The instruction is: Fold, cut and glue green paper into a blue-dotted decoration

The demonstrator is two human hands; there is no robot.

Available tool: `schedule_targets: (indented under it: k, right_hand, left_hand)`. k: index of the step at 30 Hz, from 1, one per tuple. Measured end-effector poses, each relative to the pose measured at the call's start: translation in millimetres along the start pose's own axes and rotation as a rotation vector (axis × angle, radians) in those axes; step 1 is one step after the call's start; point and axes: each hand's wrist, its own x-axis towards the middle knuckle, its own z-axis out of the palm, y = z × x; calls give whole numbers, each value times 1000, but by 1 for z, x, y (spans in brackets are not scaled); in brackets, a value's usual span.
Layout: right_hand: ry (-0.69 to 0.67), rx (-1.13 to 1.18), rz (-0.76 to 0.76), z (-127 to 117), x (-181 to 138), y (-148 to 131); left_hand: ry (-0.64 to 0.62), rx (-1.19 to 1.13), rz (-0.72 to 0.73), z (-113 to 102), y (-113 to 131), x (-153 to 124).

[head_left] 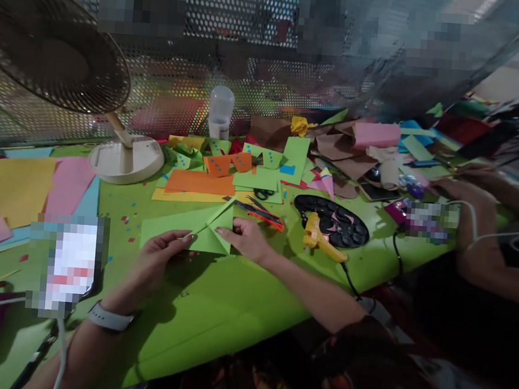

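A light green sheet of paper (164,220) is held over the front of the table, with a folded flap standing up on its right part. My left hand (164,250) pinches its lower edge between thumb and fingers. On the right side, my right hand (247,236) grips the same paper, thumb on top. Just beyond my right hand lies a cutter knife (264,215) with an orange handle. Black-handled scissors (263,193) rest behind it, partly on green paper. A yellow glue gun (321,240) leans on a black oval tray (350,224) to the right.
A white fan (126,161) stands at the back left near yellow and pink sheets (15,183). A phone (74,264) with a cable is at the left. Paper scraps and a clear bottle (221,112) line the mesh wall. Another person's hands (455,196) work at the right.
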Motion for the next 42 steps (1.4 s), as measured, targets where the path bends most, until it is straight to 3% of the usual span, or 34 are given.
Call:
schedule_targets:
  k: [4,9,13,15,21,26,31,36,42]
  right_hand:
    - [-64,-88,-23,-14,-9,-19]
    - [-49,-249,-96,-66,-39,-38]
    - [92,-761,24,-107,-44,-31]
    - [98,-1003,50,-118,-35,-26]
    - [-62,-1338,76,-113,-14,-20]
    - [-51,-1224,70,-105,-9,-27]
    - [118,-1263,193,-109,38,-29]
    - [62,-1322,321,-113,78,-27]
    - [-9,-1368,376,-106,93,-33]
  left_hand:
    - [18,22,17,1,1,-1]
    - [42,43,31,1,3,-2]
    - [46,54,54,0,2,-1]
    - [47,53,81,0,2,-1]
    - [63,31,101,-3,2,3]
    - [68,0,110,-3,3,4]
    - [59,-1,130,-1,3,1]
    - [39,-13,145,-2,-1,4]
    - [7,20,160,-1,-1,2]
